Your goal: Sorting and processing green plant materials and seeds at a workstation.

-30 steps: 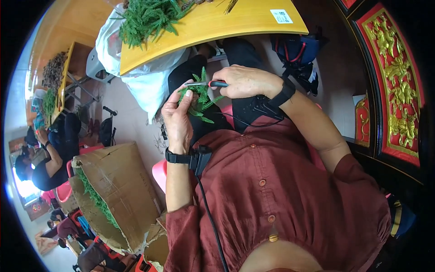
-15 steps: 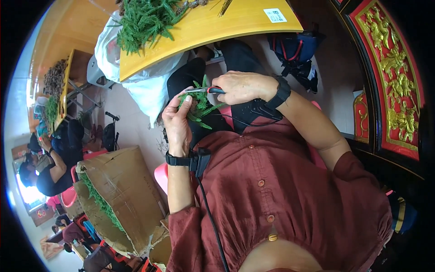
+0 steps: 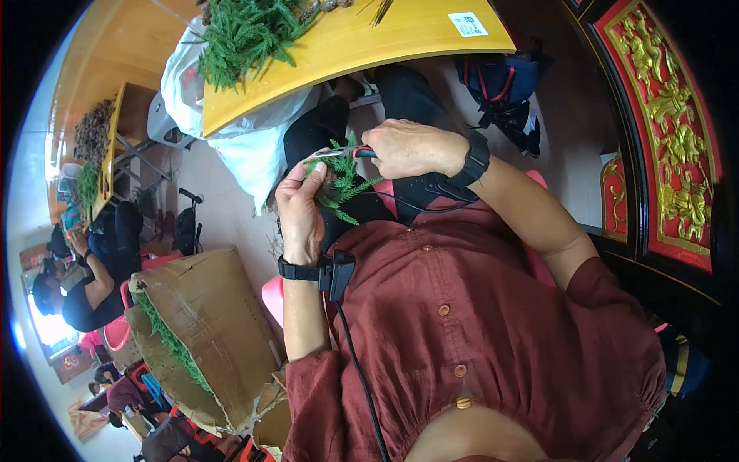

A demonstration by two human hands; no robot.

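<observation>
A large cardboard box (image 3: 227, 323) stands at the person's left, green foliage (image 3: 171, 346) showing all along its open side. Just below it is another piece of open cardboard (image 3: 273, 427) with torn edges; what it holds, if anything, is hidden. A white plastic bag (image 3: 242, 169) hangs beside and below the edge of the yellow table (image 3: 369, 42), its contents too veiled to tell. On the floor to the right, a dark blue bag (image 3: 485, 81) with red trim shows only its outside.

The green sprig (image 3: 348, 189) is above the person's lap, near the table: the left hand (image 3: 302, 202) has its grip pinching it between thumb and fingers. The right hand (image 3: 419, 146) has its grip wrapped around the handles of the pliers (image 3: 365, 152), whose metal tip reaches the left fingertips; I cannot tell whether the tip is closed. A heap of green sprigs (image 3: 242, 42) lies loose on the table, beside brown cones (image 3: 332, 6).
</observation>
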